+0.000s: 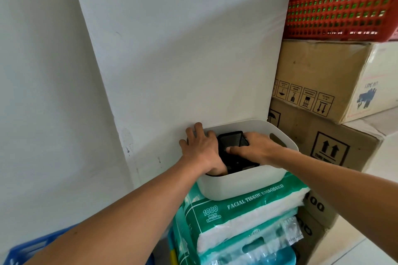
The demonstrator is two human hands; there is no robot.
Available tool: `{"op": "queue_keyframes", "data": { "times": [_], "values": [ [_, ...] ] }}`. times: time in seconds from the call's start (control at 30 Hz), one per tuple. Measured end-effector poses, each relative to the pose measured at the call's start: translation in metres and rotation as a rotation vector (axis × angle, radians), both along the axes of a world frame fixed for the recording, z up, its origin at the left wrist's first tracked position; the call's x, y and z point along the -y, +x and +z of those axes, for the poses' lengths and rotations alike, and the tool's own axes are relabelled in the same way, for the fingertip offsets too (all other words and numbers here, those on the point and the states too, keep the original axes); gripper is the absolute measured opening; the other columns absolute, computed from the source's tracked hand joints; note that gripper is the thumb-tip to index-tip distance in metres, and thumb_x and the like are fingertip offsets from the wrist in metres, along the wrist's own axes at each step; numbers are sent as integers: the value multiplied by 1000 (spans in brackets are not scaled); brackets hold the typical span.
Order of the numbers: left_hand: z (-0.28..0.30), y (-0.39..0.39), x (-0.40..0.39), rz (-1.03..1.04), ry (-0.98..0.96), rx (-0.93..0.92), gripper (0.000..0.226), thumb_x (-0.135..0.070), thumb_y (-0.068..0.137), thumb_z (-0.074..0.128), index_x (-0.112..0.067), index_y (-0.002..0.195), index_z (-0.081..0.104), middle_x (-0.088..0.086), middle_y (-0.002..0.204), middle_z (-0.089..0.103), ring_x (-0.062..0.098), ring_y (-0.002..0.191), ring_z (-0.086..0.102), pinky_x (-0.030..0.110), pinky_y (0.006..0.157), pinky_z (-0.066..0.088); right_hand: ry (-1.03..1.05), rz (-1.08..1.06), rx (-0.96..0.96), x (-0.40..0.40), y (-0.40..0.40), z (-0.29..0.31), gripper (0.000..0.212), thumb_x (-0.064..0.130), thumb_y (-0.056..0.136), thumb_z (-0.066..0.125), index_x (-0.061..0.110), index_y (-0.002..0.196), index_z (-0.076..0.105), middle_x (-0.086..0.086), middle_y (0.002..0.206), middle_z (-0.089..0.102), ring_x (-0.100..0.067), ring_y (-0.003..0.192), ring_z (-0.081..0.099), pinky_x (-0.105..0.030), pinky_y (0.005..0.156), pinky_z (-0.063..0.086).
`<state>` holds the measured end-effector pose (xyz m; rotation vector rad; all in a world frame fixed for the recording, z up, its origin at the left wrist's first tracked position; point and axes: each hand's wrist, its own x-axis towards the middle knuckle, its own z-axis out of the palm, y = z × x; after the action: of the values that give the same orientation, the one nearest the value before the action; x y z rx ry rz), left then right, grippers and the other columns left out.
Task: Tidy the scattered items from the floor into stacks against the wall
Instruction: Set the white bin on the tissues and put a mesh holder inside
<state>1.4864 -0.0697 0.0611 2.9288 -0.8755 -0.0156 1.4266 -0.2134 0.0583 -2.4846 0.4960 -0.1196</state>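
A white plastic bin (243,185) stands against the wall on top of a stack of green facial tissue packs (243,217). Inside it lies a black mesh item (231,139). My left hand (200,148) rests over the bin's left rim, with its thumb side down inside beside the black item and its fingers against the wall. My right hand (255,147) lies on top of the black item with its fingers curled on the item's edge. How firmly either hand grips is partly hidden.
Two cardboard boxes (327,84) are stacked to the right, with a red crate (342,11) over a green one on top. More boxes (312,217) stand lower right. A blue crate (30,249) shows at the bottom left. The white wall (172,49) is just behind.
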Motion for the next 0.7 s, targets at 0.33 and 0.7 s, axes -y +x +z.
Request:
{"op": "queue_keyframes", "data": {
  "times": [0.33,0.7],
  "values": [
    [19,-10,-21,-8,-143,-11,106,-66,49,80,-21,135,37,9,134,28,32,127,29,45,104,35,-284,-21,177,-16,-22,25,65,53,91,54,21,145,37,-7,142,52,-25,126,51,-43,102,46],
    [40,-73,-110,-62,-738,156,37,-36,84,65,-19,116,60,-1,121,50,23,93,63,38,82,52,-352,28,328,-87,-113,44,46,41,90,61,18,130,55,-3,124,59,-20,111,55,-32,92,47]
  ]
}}
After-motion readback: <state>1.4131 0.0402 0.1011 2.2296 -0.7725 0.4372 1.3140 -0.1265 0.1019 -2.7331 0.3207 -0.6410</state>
